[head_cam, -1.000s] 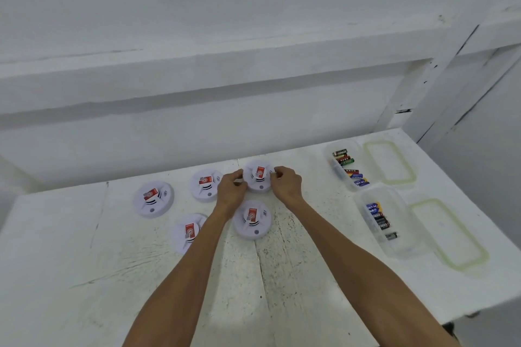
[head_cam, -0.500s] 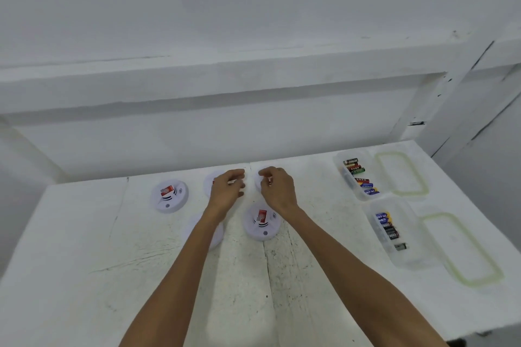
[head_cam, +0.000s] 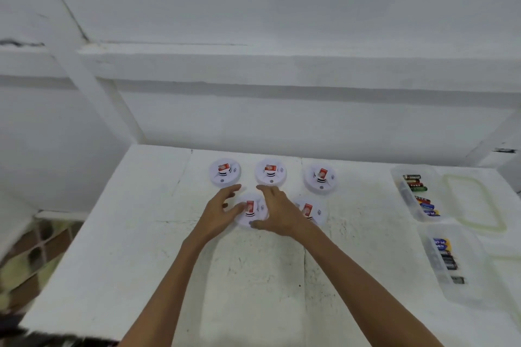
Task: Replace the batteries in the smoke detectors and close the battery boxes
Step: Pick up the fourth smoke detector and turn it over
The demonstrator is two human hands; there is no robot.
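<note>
Moved: the left hand (head_cam: pixel 218 213) and right hand (head_cam: pixel 279 213) are shifted from the far-right smoke detector (head_cam: pixel 320 177) to the near-left smoke detector (head_cam: pixel 251 213), and the view is swung left.
Hidden: the near-right smoke detector (head_cam: pixel 310 210) is partly covered by the right wrist. The hands are blurred, so contact with the rim cannot be judged.
Fingers: both hands are spread wide, fingers nearly straight, 1 hand at each side of the near-left smoke detector; nothing is clasped.
Heading: the round detector is laid flat, face up. Its red label (head_cam: pixel 250 206) is set with the long axis running away from the person.
Place: 5 detectors are set in 2 rows at mid-table, 3 behind and 2 in front.
Room: bare table (head_cam: pixel 253 290) is left toward the person, and the table's left edge is well apart from the hands. 2 open battery boxes (head_cam: pixel 406 203) are kept well apart at the right.
</note>
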